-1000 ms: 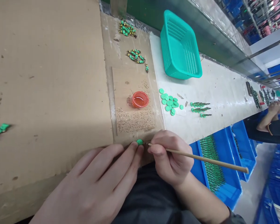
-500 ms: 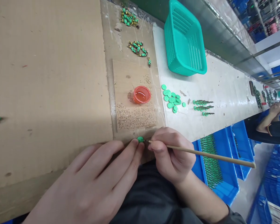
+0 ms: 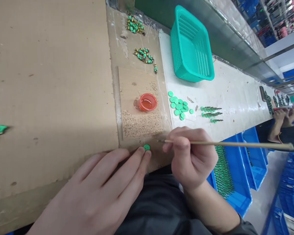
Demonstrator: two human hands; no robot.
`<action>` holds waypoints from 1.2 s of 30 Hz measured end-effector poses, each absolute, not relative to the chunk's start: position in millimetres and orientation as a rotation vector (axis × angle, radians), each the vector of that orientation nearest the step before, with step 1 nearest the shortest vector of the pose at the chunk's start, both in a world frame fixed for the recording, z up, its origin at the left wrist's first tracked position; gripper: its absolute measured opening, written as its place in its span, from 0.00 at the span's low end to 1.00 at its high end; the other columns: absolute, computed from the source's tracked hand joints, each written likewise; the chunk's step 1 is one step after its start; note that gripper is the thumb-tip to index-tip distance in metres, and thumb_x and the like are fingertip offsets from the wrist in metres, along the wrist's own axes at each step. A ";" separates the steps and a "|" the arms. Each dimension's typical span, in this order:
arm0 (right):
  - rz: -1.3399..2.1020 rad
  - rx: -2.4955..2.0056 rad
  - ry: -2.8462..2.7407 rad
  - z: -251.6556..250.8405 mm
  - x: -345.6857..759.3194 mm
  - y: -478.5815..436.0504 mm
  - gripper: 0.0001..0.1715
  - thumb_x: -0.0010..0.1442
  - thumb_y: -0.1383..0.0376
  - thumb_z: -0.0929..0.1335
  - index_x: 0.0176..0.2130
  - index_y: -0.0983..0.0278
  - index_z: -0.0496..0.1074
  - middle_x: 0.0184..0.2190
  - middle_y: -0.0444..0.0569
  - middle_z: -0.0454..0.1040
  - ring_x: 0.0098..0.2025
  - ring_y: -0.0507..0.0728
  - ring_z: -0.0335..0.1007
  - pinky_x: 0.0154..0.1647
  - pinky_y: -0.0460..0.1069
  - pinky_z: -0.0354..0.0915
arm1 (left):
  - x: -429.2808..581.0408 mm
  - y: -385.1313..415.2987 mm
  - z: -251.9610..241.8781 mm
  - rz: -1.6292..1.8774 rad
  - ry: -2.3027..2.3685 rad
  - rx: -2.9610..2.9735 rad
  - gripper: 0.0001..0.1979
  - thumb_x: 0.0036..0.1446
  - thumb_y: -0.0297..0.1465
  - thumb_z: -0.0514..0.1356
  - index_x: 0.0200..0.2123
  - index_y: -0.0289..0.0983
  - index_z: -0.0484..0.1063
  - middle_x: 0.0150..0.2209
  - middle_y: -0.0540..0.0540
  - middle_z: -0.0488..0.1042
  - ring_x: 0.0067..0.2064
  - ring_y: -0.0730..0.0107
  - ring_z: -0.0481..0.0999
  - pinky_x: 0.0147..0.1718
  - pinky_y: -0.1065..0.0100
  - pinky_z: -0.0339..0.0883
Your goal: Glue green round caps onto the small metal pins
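At the table's near edge, my left hand (image 3: 105,187) has its fingertips closed on a small green button (image 3: 146,148), a round disc with tiny holes. To its right, my right hand (image 3: 192,155) pinches a long thin wooden stick (image 3: 235,143). The stick's fine dark tip is blurred and points left, a short way above and right of the button, without touching it. Beyond both hands lies a cardboard sheet (image 3: 127,81) scattered with tiny brown grains (image 3: 142,125). On it stands a small red cup (image 3: 148,102) of liquid.
Loose green buttons (image 3: 178,107) lie right of the cardboard, near rows of green-ended twisted pieces (image 3: 210,115). A teal basket (image 3: 193,49) stands behind. Small green, black and yellow pieces (image 3: 135,25) are heaped at the back. Blue bins (image 3: 237,192) sit lower right; a co-worker's hands (image 3: 280,116) show far right.
My right hand has moved right with the stick, drawing its tip away from the button. My left hand still holds the button in nearly the same place. The view has shifted slightly.
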State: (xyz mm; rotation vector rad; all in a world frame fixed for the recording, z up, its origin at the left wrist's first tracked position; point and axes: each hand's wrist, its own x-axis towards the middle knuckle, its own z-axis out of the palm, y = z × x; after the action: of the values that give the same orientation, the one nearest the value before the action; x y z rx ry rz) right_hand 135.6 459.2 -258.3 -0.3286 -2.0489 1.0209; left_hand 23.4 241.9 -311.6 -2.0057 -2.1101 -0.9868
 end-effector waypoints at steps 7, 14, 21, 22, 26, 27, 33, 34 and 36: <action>0.935 -0.351 -2.083 -241.2 88.2 487.6 0.13 0.85 0.58 0.74 0.44 0.57 0.78 0.35 0.40 0.82 0.31 0.51 0.81 0.32 0.49 0.76 | 20.6 249.6 -302.3 -0.875 -2.094 -1.968 0.24 0.82 0.31 0.59 0.75 0.34 0.77 0.70 0.42 0.82 0.64 0.48 0.78 0.68 0.47 0.68; 0.808 -0.269 -2.199 -244.1 62.7 497.3 0.20 0.85 0.60 0.73 0.37 0.58 0.76 0.31 0.39 0.80 0.29 0.49 0.75 0.34 0.47 0.73 | 18.7 255.7 -302.2 -0.875 -2.034 -1.996 0.21 0.79 0.28 0.57 0.66 0.32 0.83 0.69 0.39 0.83 0.63 0.46 0.78 0.62 0.45 0.67; 0.763 -0.301 -2.249 -246.1 60.8 498.2 0.22 0.84 0.60 0.74 0.34 0.59 0.75 0.33 0.40 0.82 0.28 0.49 0.72 0.34 0.47 0.72 | 21.3 250.3 -305.9 -0.927 -2.078 -1.968 0.22 0.78 0.29 0.59 0.69 0.33 0.82 0.70 0.40 0.83 0.64 0.47 0.79 0.61 0.45 0.68; 0.764 -0.299 -2.247 -246.6 60.6 498.3 0.22 0.84 0.60 0.74 0.34 0.59 0.74 0.33 0.40 0.82 0.29 0.49 0.73 0.34 0.47 0.72 | 21.6 249.9 -306.3 -0.933 -2.080 -1.969 0.22 0.79 0.29 0.59 0.69 0.33 0.82 0.70 0.40 0.83 0.64 0.47 0.79 0.62 0.45 0.68; 0.764 -0.294 -2.247 -247.6 59.9 498.2 0.21 0.83 0.63 0.75 0.34 0.59 0.75 0.33 0.40 0.82 0.30 0.49 0.74 0.36 0.46 0.72 | 21.5 252.0 -308.2 -0.925 -2.073 -1.990 0.22 0.80 0.30 0.60 0.70 0.32 0.81 0.70 0.40 0.83 0.64 0.47 0.78 0.63 0.45 0.67; 0.759 -0.300 -2.253 -247.5 59.8 498.1 0.20 0.83 0.63 0.75 0.35 0.59 0.76 0.33 0.39 0.82 0.30 0.49 0.74 0.36 0.46 0.72 | 21.4 252.9 -308.5 -0.923 -2.074 -1.985 0.22 0.80 0.30 0.60 0.70 0.33 0.81 0.70 0.40 0.83 0.64 0.47 0.78 0.63 0.45 0.67; 0.754 -0.328 -2.271 -247.1 60.1 497.3 0.21 0.83 0.62 0.75 0.34 0.59 0.74 0.31 0.39 0.80 0.29 0.49 0.73 0.34 0.47 0.68 | 21.5 253.3 -309.1 -0.939 -2.068 -1.958 0.22 0.79 0.29 0.60 0.70 0.33 0.81 0.70 0.40 0.83 0.64 0.47 0.78 0.64 0.46 0.69; 0.756 -0.328 -2.272 -247.1 60.2 497.3 0.21 0.83 0.62 0.75 0.34 0.59 0.74 0.31 0.40 0.80 0.29 0.49 0.73 0.34 0.47 0.68 | 21.5 252.2 -309.3 -0.937 -2.072 -1.954 0.22 0.79 0.29 0.61 0.71 0.34 0.81 0.70 0.40 0.83 0.64 0.48 0.79 0.66 0.46 0.69; 0.757 -0.331 -2.278 -247.1 60.4 497.1 0.21 0.83 0.62 0.74 0.35 0.59 0.75 0.31 0.40 0.80 0.30 0.49 0.74 0.35 0.47 0.69 | 21.2 249.6 -310.4 -0.918 -2.072 -1.959 0.22 0.79 0.31 0.62 0.71 0.35 0.81 0.71 0.40 0.82 0.65 0.49 0.79 0.71 0.47 0.69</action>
State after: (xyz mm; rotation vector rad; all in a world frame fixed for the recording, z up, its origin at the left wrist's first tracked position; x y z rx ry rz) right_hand 60.4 497.1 -247.1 -0.3312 -2.2782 0.7567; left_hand 21.2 249.6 -310.4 -1.9591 -2.0719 -0.9181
